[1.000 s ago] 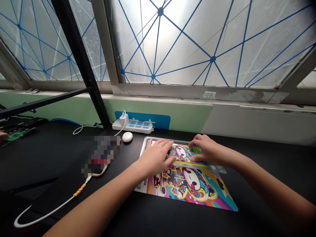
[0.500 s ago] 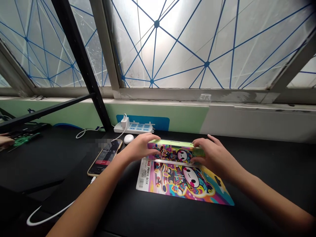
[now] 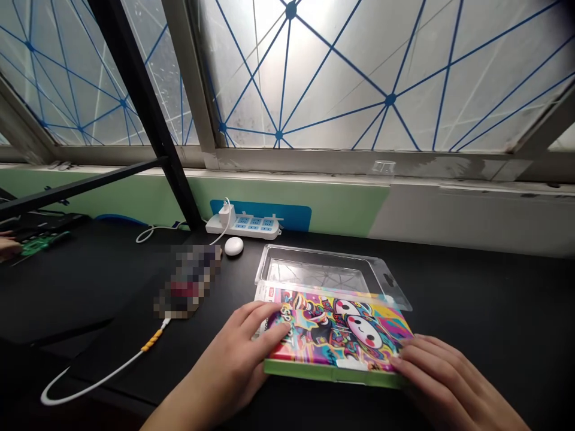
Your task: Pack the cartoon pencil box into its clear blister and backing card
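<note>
A colourful pencil box [image 3: 341, 329] with cartoon faces and a green side lies tilted low in front of me. My left hand [image 3: 245, 341] grips its left end, thumb on the printed top. Around the right end are the fingers of my right hand [image 3: 442, 371]. Beneath and behind the box is a printed backing card [image 3: 268, 293], mostly covered. A clear plastic blister tray [image 3: 321, 258] rests at the card's far side, its hanging-hole tab pointing right.
A phone [image 3: 191, 287], blurred out, lies to the left with a white charging cable [image 3: 103, 383]. Behind stand a white earbud case [image 3: 233, 246] and a power strip [image 3: 251, 226]. A black metal frame [image 3: 148, 114] rises at left. Another person's hand [image 3: 8, 245] shows at the far left.
The pencil box has come toward me and tipped from its edge to show its broad printed face. The clear tray now shows behind it. Both hands moved nearer with the box.
</note>
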A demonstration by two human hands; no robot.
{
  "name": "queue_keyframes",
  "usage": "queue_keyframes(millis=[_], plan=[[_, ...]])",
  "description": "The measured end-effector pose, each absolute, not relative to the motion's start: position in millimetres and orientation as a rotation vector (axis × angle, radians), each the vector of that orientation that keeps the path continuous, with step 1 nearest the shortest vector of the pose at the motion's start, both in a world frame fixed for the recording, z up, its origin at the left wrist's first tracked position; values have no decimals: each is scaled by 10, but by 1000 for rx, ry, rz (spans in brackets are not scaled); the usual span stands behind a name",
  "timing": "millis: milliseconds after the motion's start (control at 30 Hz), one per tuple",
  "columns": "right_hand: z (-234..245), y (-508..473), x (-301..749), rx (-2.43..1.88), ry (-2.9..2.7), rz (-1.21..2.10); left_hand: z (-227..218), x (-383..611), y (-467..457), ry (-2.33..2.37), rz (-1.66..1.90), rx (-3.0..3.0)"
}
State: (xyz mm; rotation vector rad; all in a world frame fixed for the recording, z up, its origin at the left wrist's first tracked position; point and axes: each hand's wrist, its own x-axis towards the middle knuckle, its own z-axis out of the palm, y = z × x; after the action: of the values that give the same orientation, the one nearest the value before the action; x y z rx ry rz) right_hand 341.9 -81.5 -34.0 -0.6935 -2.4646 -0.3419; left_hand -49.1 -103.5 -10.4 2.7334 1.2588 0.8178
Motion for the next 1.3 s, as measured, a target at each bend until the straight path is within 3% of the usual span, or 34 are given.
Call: queue_keyframes(millis=[233, 633, 767, 1033, 1300], plan=[[-265, -686, 3368, -975, -2441, -12, -57, -500, -1151, 1391, 568, 2323], [-49, -588, 3353, -1118, -2360, 446, -152, -388, -1116, 1529, 713, 1909], [60, -420, 3348, -1276, -2070, 687, -116, -383, -1136, 1519, 704, 1867], [-148, -344, 3391, -1459, -1638, 666, -51, -360, -1180, 1535, 670, 1883], [-229, -705, 3764, -1140, -2238, 392, -62, -431, -1187, 1512, 714, 1994]])
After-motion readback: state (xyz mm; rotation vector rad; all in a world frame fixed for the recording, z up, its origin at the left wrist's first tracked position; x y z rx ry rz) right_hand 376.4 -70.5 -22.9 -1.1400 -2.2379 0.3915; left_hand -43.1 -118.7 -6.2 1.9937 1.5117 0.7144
